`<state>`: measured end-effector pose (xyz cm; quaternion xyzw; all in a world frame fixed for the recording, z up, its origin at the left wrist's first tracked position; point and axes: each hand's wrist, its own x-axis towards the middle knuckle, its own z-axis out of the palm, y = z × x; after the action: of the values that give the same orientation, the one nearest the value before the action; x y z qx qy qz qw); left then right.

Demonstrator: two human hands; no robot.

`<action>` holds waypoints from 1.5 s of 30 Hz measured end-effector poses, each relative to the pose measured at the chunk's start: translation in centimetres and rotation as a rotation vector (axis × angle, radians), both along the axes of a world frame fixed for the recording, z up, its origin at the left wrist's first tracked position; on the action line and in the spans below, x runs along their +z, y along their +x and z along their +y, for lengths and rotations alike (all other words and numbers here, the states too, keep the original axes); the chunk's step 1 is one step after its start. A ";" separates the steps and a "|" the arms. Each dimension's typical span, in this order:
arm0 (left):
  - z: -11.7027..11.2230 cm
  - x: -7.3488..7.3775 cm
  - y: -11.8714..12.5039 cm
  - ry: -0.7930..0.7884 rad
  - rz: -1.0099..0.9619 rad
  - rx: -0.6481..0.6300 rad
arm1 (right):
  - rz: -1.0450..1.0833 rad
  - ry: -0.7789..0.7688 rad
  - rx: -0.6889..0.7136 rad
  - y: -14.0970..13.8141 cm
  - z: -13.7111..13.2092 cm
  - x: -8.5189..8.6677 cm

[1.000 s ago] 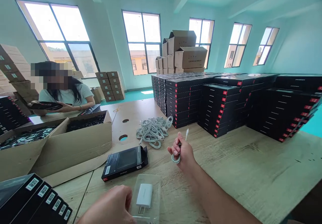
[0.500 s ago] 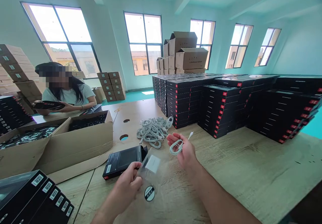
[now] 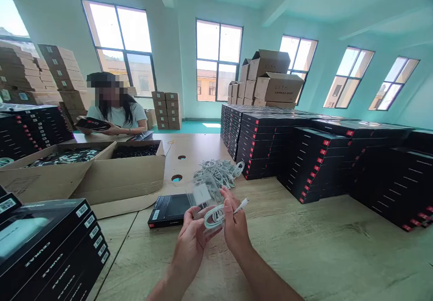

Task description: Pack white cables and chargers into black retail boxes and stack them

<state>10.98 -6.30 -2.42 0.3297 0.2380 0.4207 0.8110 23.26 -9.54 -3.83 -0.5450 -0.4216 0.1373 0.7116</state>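
Observation:
My left hand (image 3: 190,241) is closed on a clear plastic tray (image 3: 214,184) that has a white block, like a charger, (image 3: 202,193) in it. Against the tray, my right hand (image 3: 236,226) grips a coiled white cable (image 3: 210,219), whose plug end sticks out to the right past the thumb. Both hands meet above the table, and part of the tray is hidden behind the coil and fingers. Just beyond my left hand lies a flat black box (image 3: 171,207). A heap of white cables (image 3: 216,171) rests on the table behind the hands.
Stacked black boxes (image 3: 304,156) line the right side, and another black stack (image 3: 57,251) stands at near left. An open carton (image 3: 125,181) holds many small dark items. Across the table, a person (image 3: 118,111) holds a black item. The wooden table (image 3: 304,256) has round holes.
My right hand has brought the coiled cable left to the plastic tray. The tray has tilted and moved up, and my left hand now holds it from below. The view has turned left.

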 end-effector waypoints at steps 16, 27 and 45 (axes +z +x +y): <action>2.1 0.5 -2.0 0.091 -0.008 -0.048 | 0.516 -0.151 0.648 2.2 -1.3 1.3; 1.2 0.6 -1.0 0.246 0.172 0.083 | 0.516 -0.230 0.610 1.4 -0.9 0.9; 2.1 1.0 -2.0 0.127 0.043 -0.124 | 0.510 -0.289 0.681 2.3 -1.1 0.5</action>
<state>8.96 -4.21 -1.45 0.4037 0.2074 0.3768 0.8075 25.61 -10.64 -3.34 -0.4175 -0.3645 0.5512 0.6237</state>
